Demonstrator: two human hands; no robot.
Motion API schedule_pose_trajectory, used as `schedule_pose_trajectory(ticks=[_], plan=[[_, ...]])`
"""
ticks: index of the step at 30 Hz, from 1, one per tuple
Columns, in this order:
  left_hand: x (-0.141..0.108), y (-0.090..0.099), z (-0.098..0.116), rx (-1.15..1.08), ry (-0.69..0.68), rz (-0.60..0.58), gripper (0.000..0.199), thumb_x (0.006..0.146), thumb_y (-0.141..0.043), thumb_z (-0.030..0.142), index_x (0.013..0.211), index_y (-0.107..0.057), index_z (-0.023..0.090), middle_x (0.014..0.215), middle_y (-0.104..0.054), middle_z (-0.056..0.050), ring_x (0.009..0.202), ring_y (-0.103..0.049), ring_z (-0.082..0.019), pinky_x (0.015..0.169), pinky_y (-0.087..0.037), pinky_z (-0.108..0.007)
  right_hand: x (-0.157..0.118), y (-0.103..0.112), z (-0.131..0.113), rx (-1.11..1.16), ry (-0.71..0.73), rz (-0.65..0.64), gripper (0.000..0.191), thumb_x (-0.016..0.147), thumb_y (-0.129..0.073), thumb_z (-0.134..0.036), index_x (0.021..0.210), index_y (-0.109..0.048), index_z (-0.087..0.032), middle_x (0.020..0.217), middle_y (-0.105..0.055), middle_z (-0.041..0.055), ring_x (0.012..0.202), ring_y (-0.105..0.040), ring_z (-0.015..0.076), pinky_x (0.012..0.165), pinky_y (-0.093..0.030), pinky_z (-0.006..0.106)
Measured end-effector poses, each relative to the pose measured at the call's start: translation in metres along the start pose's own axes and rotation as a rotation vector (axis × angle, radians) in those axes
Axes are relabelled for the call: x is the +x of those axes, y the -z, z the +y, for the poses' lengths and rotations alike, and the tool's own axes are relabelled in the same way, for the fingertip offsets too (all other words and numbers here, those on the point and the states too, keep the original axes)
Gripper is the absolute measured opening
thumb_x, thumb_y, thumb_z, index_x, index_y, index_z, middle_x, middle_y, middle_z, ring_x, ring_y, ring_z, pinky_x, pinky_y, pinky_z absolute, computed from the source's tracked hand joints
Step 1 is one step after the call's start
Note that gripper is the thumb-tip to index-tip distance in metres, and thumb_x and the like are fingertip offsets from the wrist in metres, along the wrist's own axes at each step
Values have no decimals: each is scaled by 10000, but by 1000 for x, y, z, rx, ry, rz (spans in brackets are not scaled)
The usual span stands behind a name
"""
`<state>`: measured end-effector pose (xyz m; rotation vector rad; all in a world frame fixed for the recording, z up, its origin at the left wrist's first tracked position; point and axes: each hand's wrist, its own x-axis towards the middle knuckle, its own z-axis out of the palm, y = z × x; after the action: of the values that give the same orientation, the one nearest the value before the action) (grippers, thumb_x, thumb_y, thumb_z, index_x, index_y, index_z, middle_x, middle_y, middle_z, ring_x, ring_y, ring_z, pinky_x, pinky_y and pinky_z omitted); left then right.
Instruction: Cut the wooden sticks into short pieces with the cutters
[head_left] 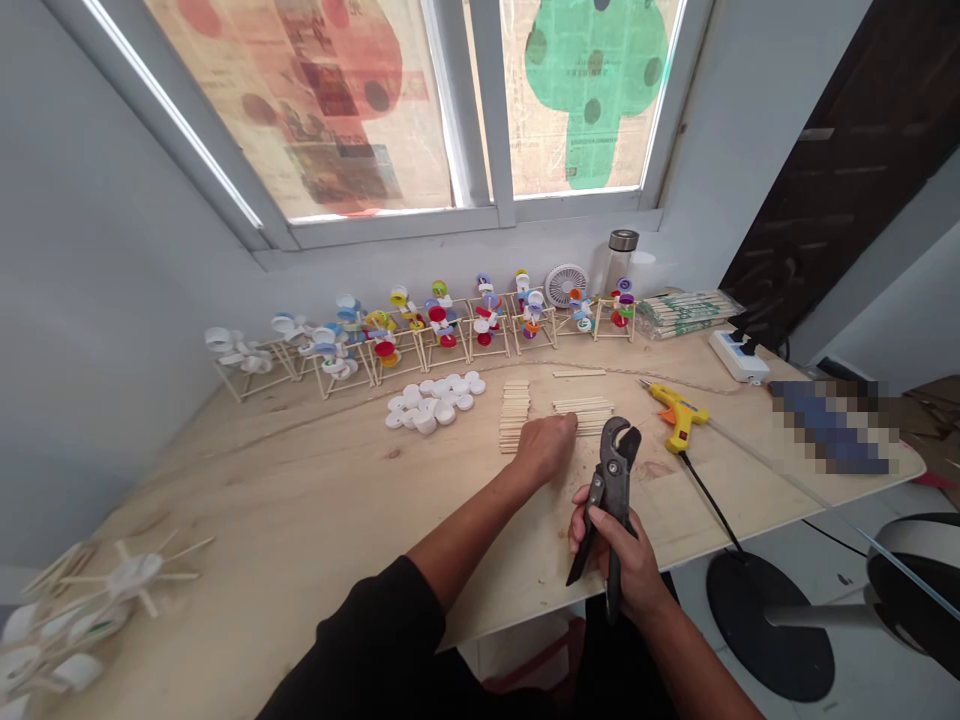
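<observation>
The person at the table has the right hand [634, 565] wrapped around a black pipe cutter [615, 490], fingers curled about its handles, which stand apart; the hooked head points up and away from the body. The left hand [546, 446] reaches in at the bundle of short wooden sticks [589, 408] lying crosswise, its fingertips drawn close together at the bundle's near left end. From here I can't tell whether a stick is pinched between them.

Just left of that hand sits a 2nd stack of sticks [514, 410], and 1 loose stick [578, 373] lies behind the bundle. Further left, white bottle caps [433, 402] are gathered in a cluster. A yellow glue gun [681, 412] rests to the right of the cutter, nozzle toward the sticks.

Along the wall stands a row of stick frames [448, 345] carrying bottle-cap wheels in red, blue, yellow and white. Behind them are a small white fan [568, 287] and a glass flask [619, 262]. In the table's near left corner lies a spoked wheel [139, 575] of sticks around a white centre.
</observation>
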<state>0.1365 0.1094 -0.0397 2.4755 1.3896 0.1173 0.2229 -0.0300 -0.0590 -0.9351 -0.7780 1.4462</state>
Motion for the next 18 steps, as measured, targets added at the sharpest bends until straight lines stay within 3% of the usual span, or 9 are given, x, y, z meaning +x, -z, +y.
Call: schedule_pose_trajectory(ticks=[18], plan=[[0,-12,6,177,-101,-1,198,840,-369,144,987,-502,137,921,-625,-126,870,-604,-257,693,-449,-346,1,3,4,62,29,-27,222,815,-531,-357,934,-543,-171,653,-552,5,553,-515,139,557,-416,276]])
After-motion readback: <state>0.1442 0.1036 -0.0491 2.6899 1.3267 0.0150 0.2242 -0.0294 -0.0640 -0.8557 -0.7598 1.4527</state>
